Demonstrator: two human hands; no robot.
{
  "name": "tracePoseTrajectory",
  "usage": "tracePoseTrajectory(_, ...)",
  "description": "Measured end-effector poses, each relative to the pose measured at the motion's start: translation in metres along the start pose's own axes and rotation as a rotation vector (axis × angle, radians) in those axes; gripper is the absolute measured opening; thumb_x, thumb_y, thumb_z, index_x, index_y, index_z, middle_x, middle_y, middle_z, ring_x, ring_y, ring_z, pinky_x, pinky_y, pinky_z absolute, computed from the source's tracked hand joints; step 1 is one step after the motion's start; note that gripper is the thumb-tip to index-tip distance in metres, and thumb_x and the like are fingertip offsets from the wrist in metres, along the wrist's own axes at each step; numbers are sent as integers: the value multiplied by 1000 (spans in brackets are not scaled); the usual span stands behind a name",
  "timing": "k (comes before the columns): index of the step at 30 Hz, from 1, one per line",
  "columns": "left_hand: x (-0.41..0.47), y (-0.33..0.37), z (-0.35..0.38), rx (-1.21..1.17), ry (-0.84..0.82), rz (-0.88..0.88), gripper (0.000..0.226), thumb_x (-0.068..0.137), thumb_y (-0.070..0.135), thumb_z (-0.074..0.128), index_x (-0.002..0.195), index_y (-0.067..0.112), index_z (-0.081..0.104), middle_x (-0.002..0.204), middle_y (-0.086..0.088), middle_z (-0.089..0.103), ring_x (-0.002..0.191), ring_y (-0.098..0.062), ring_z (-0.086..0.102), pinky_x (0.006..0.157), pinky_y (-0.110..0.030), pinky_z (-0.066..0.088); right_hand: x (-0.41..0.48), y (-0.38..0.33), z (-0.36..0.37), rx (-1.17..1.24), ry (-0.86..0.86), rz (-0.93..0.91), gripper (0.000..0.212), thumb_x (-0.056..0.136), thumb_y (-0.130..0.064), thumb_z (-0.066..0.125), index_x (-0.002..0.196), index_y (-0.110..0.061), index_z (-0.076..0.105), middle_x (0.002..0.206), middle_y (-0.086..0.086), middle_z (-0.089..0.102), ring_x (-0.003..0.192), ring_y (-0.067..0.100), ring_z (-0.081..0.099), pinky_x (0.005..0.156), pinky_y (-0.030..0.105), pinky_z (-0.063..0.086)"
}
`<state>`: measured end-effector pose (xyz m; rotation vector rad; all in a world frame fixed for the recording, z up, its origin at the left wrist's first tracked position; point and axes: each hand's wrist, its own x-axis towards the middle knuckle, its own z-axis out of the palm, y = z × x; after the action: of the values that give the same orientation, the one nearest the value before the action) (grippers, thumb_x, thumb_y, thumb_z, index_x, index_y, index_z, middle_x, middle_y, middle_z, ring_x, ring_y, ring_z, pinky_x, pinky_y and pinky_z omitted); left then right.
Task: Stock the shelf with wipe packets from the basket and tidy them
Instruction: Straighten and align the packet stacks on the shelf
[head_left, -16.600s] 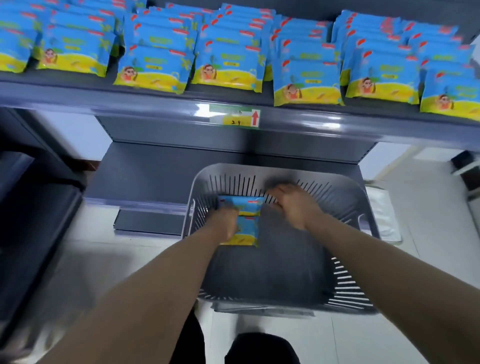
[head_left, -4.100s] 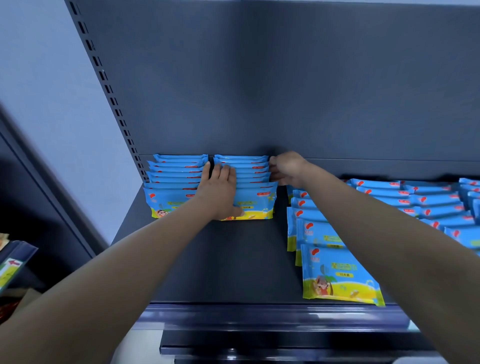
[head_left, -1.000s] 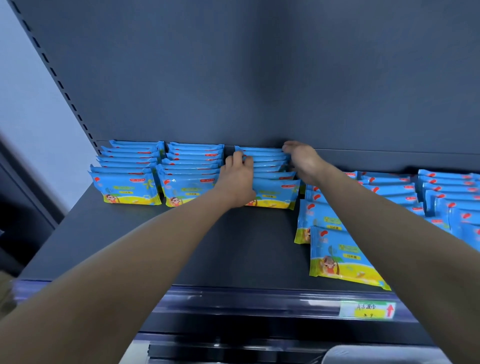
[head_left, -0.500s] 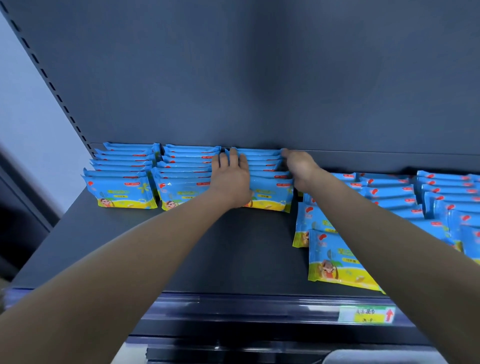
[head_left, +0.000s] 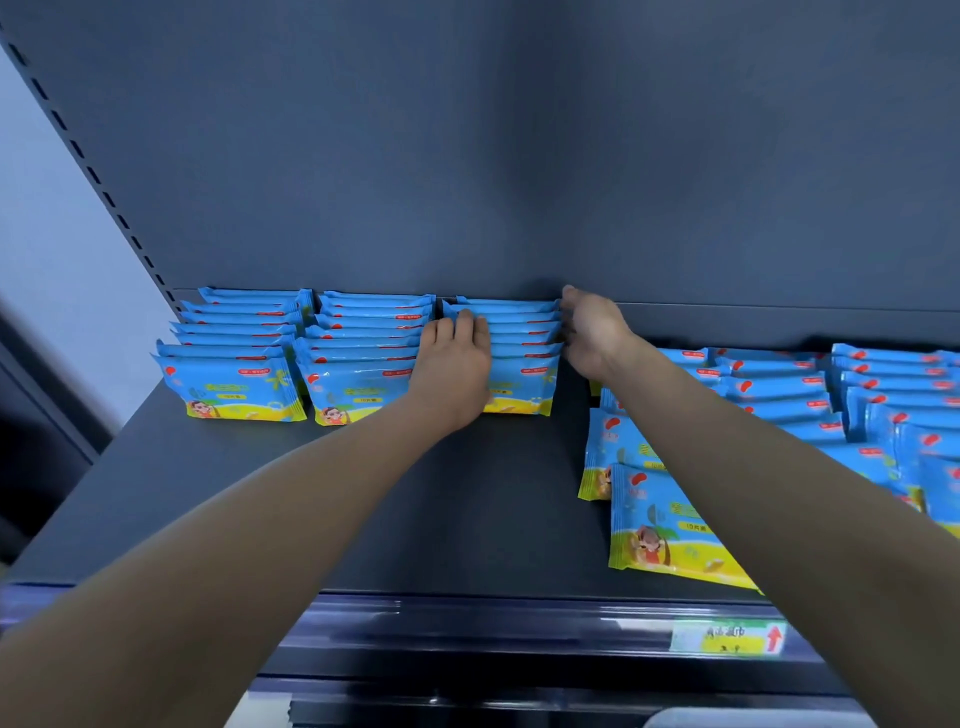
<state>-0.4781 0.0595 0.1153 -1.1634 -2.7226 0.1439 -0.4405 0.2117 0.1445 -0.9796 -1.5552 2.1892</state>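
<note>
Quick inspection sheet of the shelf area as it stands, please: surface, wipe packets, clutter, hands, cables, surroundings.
Surface: dark grey shelf, front half bare left of centre.
Job's things: three short rows of wipe packets against the back panel; longer rows on the right reach near the front edge.
Clutter: nothing seen.
Hands: left hand lies flat on the third row; right hand is at that row's right side, fingers spread; neither grips a packet.
Cables: nothing seen.
Surroundings: price label on the front rail; slotted upright at left; basket not clearly in view.
</note>
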Motion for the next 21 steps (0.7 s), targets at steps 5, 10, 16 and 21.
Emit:
tracePoseTrajectory(5, 3, -3, -3, 31, -36, 17, 96, 80, 51, 62, 146, 2, 12, 146, -16, 22, 128, -35, 31, 113, -44, 19, 9, 3, -3, -144, -35, 14, 28, 100, -27, 40, 109, -6, 57, 99, 11, 67, 94, 26, 66, 91, 44, 53)
tracePoseTrajectory(10, 8, -11, -8, -11, -152, 60, 98, 84, 49, 58, 148, 2, 2, 155, -18, 3, 142, -36, 10, 118, -43, 8, 8, 6, 4, -206, -33, 32, 22, 100, -22, 40, 101, -7, 56, 103, 14, 66, 99, 33, 66, 89, 51, 53)
tracePoseTrajectory(16, 18, -9, -18, -28, -304, 45, 99, 87, 54, 49, 147, -2, -7, 156, -19, -7, 144, -38, -2, 119, -45, 4, 7, 1, -2, -180, -38, 41, 27, 100, -13, 34, 107, 0, 57, 102, 17, 64, 81, 31, 67, 76, 49, 56)
tracePoseTrajectory(21, 13, -16, -23, -50, -290, 63, 101, 85, 59, 50, 148, 2, -5, 157, -16, -4, 145, -33, -1, 119, -44, -1, 8, 0, -6, -193, 13, 32, 30, 98, -9, 36, 116, 2, 57, 112, 18, 65, 99, 33, 66, 84, 48, 56)
